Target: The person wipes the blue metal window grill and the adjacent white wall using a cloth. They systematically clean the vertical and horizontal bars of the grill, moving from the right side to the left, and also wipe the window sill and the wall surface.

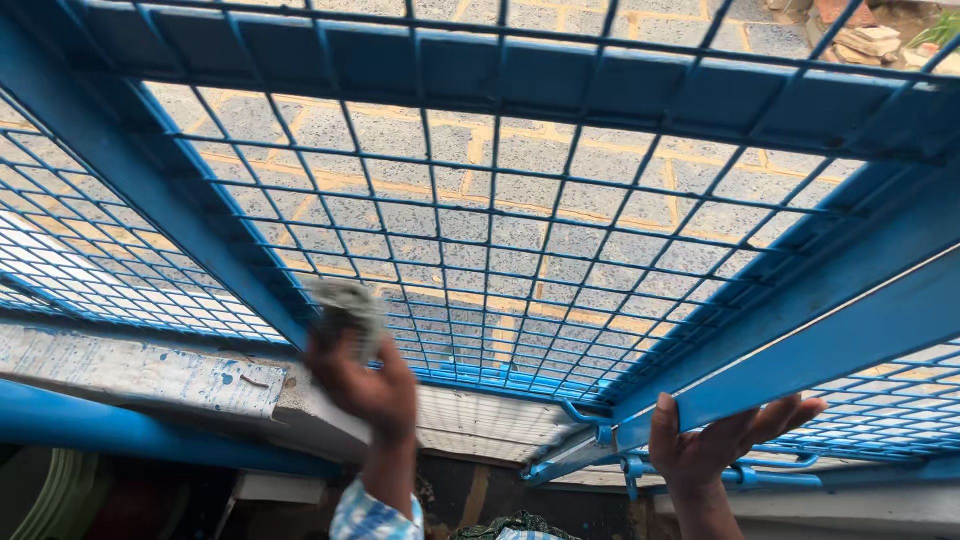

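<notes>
A: Starting at nine o'clock, what is there?

B: A blue mesh panel (90, 270) slanting away, with a paint-spattered grey ledge (140, 372) below it at about eight o'clock and a blue pipe (120, 430) under that.

A: And the left hand?

B: The left hand (365, 385) is at about seven o'clock, raised, fingers closed round a grey wadded cloth (345, 305). The cloth is blurred, pale and crumpled, and it sits against the lower edge of the large blue grille frame (190, 225). A checked sleeve cuff (365, 515) shows at the wrist.

A: How does the grille look?

B: Thick blue bars around a thin blue wire mesh (520, 250) of rectangular cells, filling the centre up to twelve o'clock. Through it you see grey speckled paving blocks (590, 150) with yellowish joints.

A: The right hand?

B: At five o'clock. The right hand (715, 440) grips the underside of a slanted blue flat bar (800, 375), thumb on the near side, fingers wrapped over its far edge.

A: Anything past it?

B: A blue latch bracket (600, 440) just left of that hand, and at one o'clock a stack of bricks (865, 40) on the ground.
</notes>
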